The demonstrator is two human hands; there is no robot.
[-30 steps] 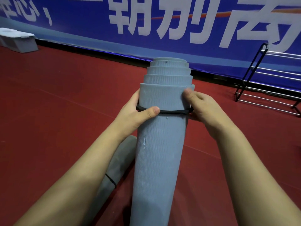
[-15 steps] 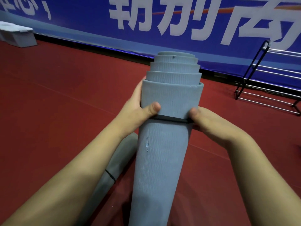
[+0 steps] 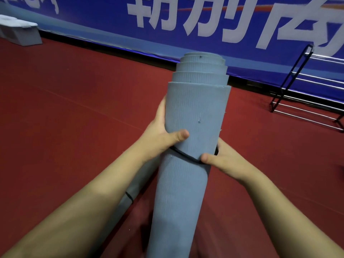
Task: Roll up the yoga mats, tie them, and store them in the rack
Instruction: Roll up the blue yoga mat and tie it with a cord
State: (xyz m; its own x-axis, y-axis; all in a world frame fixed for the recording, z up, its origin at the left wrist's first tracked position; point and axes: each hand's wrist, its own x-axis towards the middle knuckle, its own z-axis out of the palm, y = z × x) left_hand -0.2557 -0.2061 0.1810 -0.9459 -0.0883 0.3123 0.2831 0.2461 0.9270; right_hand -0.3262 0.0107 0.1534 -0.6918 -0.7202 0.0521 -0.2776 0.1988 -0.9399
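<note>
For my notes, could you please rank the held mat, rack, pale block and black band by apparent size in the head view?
1. held mat
2. rack, partly out of frame
3. pale block
4. black band

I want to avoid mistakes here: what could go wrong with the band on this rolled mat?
The black band, pinched by the right hand, lies slanted across the rolled mat, so it may slip along it. The mat's inner layers stick out at the top; they could slide further and loosen the roll.
</note>
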